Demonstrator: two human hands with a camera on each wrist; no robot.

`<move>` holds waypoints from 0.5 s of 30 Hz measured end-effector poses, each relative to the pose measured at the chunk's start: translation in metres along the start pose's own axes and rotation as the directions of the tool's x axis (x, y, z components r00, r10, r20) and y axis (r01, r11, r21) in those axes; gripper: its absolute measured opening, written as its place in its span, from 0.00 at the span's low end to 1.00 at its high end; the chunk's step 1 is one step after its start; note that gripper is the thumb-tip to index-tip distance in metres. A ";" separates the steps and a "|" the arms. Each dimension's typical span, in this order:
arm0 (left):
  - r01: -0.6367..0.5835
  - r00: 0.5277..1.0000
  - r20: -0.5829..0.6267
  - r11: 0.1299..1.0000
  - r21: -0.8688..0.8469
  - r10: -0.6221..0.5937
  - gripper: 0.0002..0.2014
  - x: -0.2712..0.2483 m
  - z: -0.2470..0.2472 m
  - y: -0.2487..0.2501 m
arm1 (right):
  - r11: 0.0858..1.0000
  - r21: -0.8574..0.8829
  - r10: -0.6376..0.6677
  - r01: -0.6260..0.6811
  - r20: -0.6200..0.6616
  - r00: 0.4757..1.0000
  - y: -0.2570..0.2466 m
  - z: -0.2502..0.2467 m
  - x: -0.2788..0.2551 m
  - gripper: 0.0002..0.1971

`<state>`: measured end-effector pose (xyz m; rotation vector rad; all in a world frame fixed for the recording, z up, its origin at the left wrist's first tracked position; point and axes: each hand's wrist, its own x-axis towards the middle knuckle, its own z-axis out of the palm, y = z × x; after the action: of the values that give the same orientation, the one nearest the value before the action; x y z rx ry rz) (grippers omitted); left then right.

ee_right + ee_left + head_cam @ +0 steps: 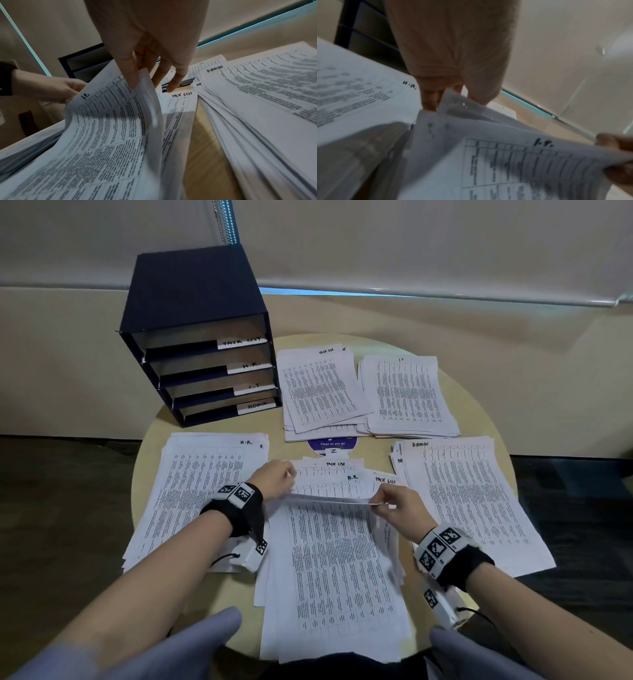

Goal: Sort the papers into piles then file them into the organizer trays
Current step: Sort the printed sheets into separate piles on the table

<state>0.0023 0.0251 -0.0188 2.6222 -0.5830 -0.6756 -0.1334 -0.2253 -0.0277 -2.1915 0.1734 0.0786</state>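
A loose unsorted stack of printed papers (342, 611) lies at the table's near edge. Both hands lift the far edge of its top sheet (335, 542), marked "I.T." (505, 162) (111, 128). My left hand (279, 479) (450, 94) pinches the sheet's far left corner. My right hand (394, 501) (145, 75) pinches its far right corner between thumb and fingers. Sheets marked "TASK LIST" (180, 108) and "H.R." show beneath. The dark blue organizer (202, 344) stands at the back left with trays labelled TASK LIST, H.R., I.T. and ADMIN.
Sorted piles lie on the round table (493, 419): H.R. pile (191, 491) on the left, Task List pile (318, 392) at the back centre, I.T. pile (407, 395) at the back right, Admin pile (472, 501) on the right. A purple round sticker (332, 445) sits mid-table.
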 end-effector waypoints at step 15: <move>-0.127 0.991 0.059 0.959 0.252 0.116 0.12 0.022 0.014 0.021 | 0.997 0.024 0.070 -0.069 -0.036 0.997 0.011 -0.017 -0.014 0.07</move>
<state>0.0065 -0.0067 -0.0285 2.7819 -0.8911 -0.6594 -0.1487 -0.2444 -0.0249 -2.1653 0.2704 0.0747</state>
